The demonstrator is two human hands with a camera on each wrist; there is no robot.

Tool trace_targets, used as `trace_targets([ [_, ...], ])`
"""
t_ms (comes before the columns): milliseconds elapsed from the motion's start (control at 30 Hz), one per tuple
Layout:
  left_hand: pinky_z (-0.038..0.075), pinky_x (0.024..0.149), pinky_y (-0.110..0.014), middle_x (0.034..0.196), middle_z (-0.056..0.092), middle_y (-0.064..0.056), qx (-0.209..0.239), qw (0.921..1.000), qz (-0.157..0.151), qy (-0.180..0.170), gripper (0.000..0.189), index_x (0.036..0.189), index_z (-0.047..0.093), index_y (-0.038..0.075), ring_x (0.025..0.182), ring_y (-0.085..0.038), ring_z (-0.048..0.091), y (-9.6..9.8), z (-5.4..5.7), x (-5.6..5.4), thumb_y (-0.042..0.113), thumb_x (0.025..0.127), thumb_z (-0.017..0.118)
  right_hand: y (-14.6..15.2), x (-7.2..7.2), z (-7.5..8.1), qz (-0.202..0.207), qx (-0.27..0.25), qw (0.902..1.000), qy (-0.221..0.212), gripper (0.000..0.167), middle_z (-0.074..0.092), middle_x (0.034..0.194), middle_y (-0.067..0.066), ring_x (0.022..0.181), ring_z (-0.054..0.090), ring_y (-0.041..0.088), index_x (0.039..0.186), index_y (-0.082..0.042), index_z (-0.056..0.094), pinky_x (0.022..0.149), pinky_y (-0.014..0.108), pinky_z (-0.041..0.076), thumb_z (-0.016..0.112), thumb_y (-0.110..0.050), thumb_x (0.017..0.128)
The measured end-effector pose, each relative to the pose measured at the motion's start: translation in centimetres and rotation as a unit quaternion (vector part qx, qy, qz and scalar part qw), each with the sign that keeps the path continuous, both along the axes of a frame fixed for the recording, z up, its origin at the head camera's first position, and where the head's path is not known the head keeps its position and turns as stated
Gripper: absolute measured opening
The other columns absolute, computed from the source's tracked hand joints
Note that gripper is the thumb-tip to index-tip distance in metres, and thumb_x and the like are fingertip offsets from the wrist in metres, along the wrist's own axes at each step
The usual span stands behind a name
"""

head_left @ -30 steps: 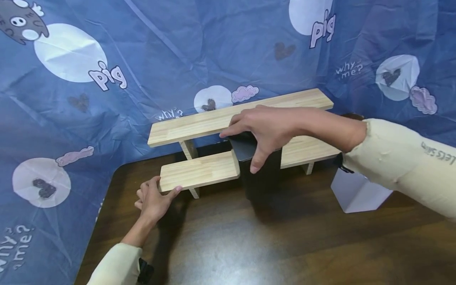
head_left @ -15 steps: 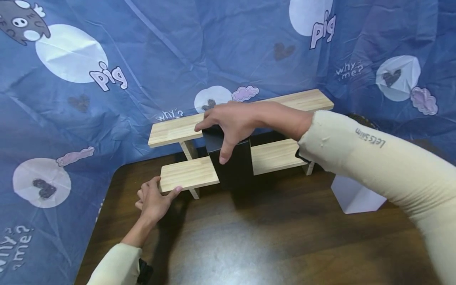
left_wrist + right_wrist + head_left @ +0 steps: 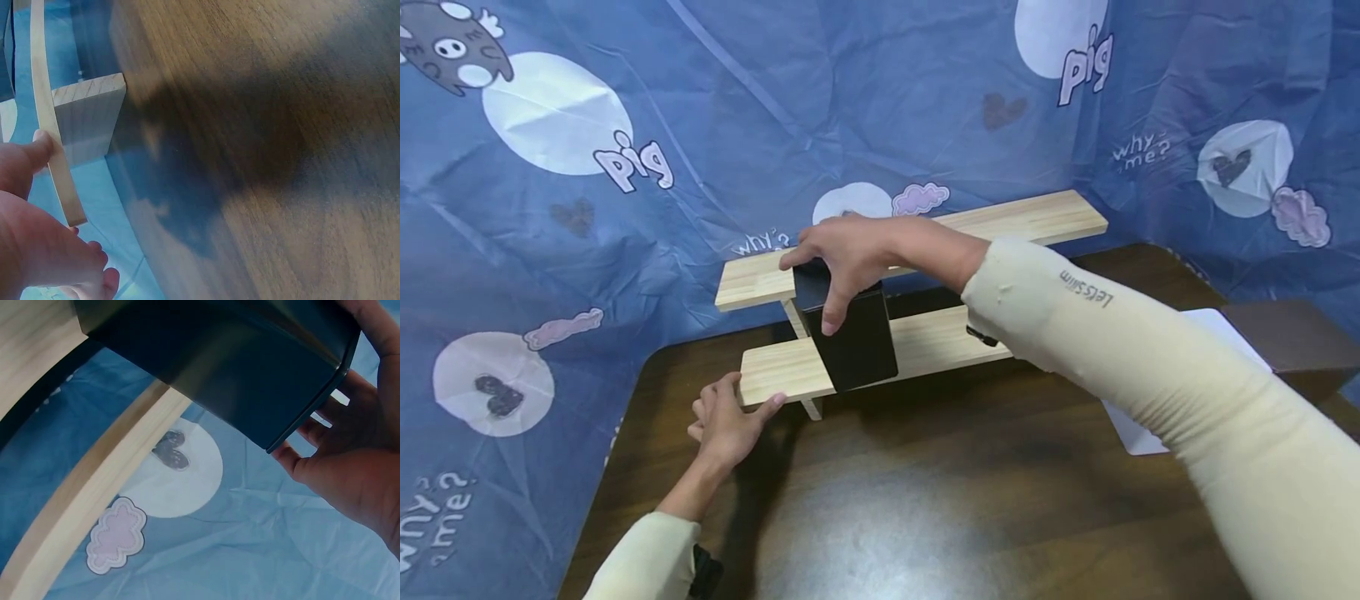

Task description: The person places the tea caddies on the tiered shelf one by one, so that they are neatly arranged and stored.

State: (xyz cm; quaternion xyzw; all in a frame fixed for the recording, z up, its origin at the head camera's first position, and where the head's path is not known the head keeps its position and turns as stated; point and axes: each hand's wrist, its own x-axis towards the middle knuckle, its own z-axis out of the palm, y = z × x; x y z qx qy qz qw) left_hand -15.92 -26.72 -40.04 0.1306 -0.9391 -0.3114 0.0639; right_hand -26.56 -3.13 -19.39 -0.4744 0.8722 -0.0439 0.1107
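Thumb and fingers of the right hand (image 3: 853, 254) grip the top of a black box (image 3: 857, 343), which lies directly under that palm, long axis roughly upright, at the front edge of a lower board (image 3: 934, 340) and nearer its left end; whether its base bears fully on the wood I cannot tell. The left hand (image 3: 726, 425), farther from the box, pinches the board's front left corner. This two-tier wooden shelf (image 3: 1030, 218) stands towards the back edge of the brown table (image 3: 880, 492), patterned blue cloth (image 3: 715, 142) hanging behind.
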Motion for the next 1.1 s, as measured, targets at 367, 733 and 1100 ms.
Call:
trace_targets([
  [367,0.017,0.084,-0.057,0.13,0.033,-0.029,-0.014,0.9998,-0.003,-0.013,0.082,0.141,0.033,-0.001,0.114,-0.041,0.025,0.1,0.0,-0.2,0.046,0.085,0.07,-1.7,-1.3,-1.1,-0.021,0.004,0.9997,-0.014,0.094,0.041,0.146,0.001,0.127,0.042,0.016,0.147,-0.027,0.04,0.094,0.037,0.037,0.084,-0.049,0.067],
  [733,0.016,0.084,-0.058,0.131,0.031,-0.031,-0.017,0.9997,-0.004,-0.02,0.082,0.142,0.031,-0.003,0.114,-0.042,0.024,0.0,0.3,0.2,0.044,0.086,0.069,-2.7,-2.8,-1.6,-0.037,0.007,0.9982,-0.047,0.095,0.041,0.148,0.0,0.128,0.041,0.014,0.148,-0.023,0.039,0.095,0.032,0.039,0.085,-0.044,0.068],
  [1100,0.015,0.084,-0.057,0.13,0.032,-0.03,-0.013,0.9997,-0.008,-0.02,0.081,0.142,0.031,-0.002,0.113,-0.041,0.024,0.2,0.4,0.0,0.045,0.086,0.069,-2.4,-3.4,-1.9,-0.05,0.02,0.9975,-0.045,0.096,0.027,0.156,0.0,0.142,0.024,0.018,0.15,-0.027,0.033,0.111,0.05,0.019,0.082,-0.047,0.071],
])
